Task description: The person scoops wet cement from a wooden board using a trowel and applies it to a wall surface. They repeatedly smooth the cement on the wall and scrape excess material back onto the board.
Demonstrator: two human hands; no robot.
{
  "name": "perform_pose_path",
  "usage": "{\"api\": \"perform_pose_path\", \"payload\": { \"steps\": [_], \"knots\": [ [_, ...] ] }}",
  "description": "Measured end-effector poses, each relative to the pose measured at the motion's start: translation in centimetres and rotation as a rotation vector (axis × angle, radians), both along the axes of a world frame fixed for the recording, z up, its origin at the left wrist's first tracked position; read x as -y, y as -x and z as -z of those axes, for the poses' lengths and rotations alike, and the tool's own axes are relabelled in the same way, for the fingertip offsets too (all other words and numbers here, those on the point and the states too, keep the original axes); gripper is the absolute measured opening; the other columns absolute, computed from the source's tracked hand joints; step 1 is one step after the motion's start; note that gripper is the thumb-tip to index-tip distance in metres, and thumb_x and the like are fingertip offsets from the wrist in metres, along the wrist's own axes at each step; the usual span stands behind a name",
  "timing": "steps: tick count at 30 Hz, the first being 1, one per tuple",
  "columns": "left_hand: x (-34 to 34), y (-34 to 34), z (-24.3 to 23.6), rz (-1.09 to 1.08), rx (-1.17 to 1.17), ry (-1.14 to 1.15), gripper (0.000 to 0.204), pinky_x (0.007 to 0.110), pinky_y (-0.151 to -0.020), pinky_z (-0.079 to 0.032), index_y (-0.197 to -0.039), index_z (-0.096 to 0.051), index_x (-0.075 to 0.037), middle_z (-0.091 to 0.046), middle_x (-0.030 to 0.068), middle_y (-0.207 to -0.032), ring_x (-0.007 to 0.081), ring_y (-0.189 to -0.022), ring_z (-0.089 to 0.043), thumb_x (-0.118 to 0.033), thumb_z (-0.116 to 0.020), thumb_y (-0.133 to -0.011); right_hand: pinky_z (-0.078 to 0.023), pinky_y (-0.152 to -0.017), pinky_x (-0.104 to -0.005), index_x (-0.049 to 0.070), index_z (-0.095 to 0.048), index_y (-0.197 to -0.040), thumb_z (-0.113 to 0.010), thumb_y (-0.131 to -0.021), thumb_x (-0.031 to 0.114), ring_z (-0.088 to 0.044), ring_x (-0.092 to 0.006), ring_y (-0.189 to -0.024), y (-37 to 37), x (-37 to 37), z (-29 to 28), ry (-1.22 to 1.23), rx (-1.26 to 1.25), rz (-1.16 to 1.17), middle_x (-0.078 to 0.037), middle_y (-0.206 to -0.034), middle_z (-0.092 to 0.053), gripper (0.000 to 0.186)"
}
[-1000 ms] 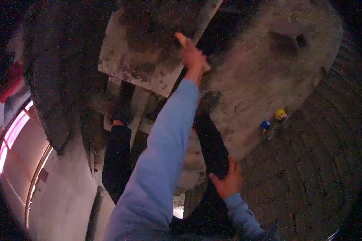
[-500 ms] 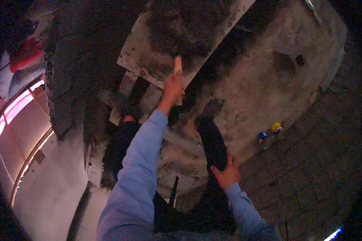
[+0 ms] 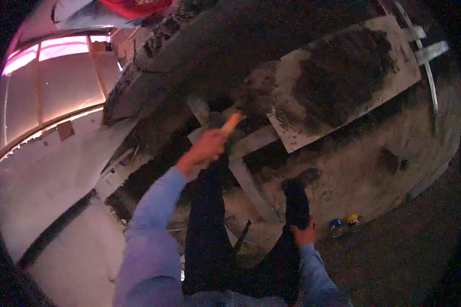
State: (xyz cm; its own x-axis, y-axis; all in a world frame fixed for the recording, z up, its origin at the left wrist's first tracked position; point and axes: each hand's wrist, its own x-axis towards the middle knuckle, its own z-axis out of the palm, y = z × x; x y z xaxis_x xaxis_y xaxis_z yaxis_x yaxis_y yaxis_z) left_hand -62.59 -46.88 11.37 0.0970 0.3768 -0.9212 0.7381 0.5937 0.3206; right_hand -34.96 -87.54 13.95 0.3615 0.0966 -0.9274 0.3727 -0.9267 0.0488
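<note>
My left hand is closed round a pale stick-like handle with an orange tip, which points up and away to the right. Blur and dim light hide what kind of tool it is. It is above dark ground by my left foot, near a pale board covered with a large dark patch of loose-looking material. My right hand rests on my dark-trousered right leg, thumb apart from the fingers and nothing held.
Pale wooden strips lie between my feet and the board. To the right, two small cans, one blue and one yellow-topped, stand by the paved ground. A rough-edged dark slab runs along the far left, beside a whitish surface.
My view has swung left, so the board shows farther right. My left hand with the handle has moved off the board's near edge toward my left foot. My right hand stays on my leg.
</note>
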Motion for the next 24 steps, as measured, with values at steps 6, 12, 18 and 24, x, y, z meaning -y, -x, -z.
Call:
{"api": "perform_pose_path", "payload": {
  "steps": [6, 12, 18, 24],
  "knots": [
    [-13.7, 18.2, -12.3, 0.295, -0.271, -0.234, 0.044, 0.033, -0.051, -0.044, -0.111, -0.06, -0.004, -0.054, 0.0019, -0.068, 0.013, -0.057, -0.053, -0.046, -0.05, -0.099, -0.037, -0.111, -0.0481, 0.016, -0.017, -0.156, -0.077, -0.068, 0.06, -0.041, -0.0422, -0.135, 6.3, 2.0, 7.4, 0.118, -0.161, -0.035, -0.025, -0.152, -0.032, 0.115],
    [-28.0, 25.5, -10.3, 0.632, -0.265, -0.662, 0.052, 0.044, -0.063, -0.049, -0.108, -0.061, 0.0, -0.063, 0.0177, -0.075, 0.031, -0.067, -0.063, -0.05, -0.049, -0.098, -0.044, -0.104, -0.0489, 0.011, -0.024, -0.152, -0.071, -0.07, 0.067, -0.052, -0.0394, -0.125, 11.4, 1.9, 10.1, 0.365, 0.052, -0.336, -0.026, -0.143, -0.044, 0.11],
    [-36.7, 24.4, -1.7, 0.752, -0.313, -0.939, 0.046, 0.055, -0.076, -0.049, -0.112, -0.058, -0.005, -0.068, 0.0245, -0.092, 0.0429, -0.09, -0.066, -0.047, -0.051, -0.096, -0.048, -0.098, -0.0471, 0.008, -0.027, -0.151, -0.076, -0.073, 0.054, -0.058, -0.0384, -0.119, 13.1, -2.9, 8.6, 0.033, -0.039, -0.07, -0.026, -0.131, -0.057, 0.103],
    [-36.3, 27.9, -4.3, 0.762, -0.474, -0.9, 0.041, 0.053, -0.074, -0.051, -0.113, -0.057, -0.007, -0.068, 0.0201, -0.095, 0.0401, -0.089, -0.067, -0.044, -0.053, -0.095, -0.048, -0.097, -0.0437, 0.006, -0.026, -0.151, -0.075, -0.078, 0.037, -0.059, -0.0381, -0.116, 19.0, -10.5, 4.9, 0.144, -0.065, -0.179, -0.024, -0.13, -0.059, 0.093]
  ]
}}
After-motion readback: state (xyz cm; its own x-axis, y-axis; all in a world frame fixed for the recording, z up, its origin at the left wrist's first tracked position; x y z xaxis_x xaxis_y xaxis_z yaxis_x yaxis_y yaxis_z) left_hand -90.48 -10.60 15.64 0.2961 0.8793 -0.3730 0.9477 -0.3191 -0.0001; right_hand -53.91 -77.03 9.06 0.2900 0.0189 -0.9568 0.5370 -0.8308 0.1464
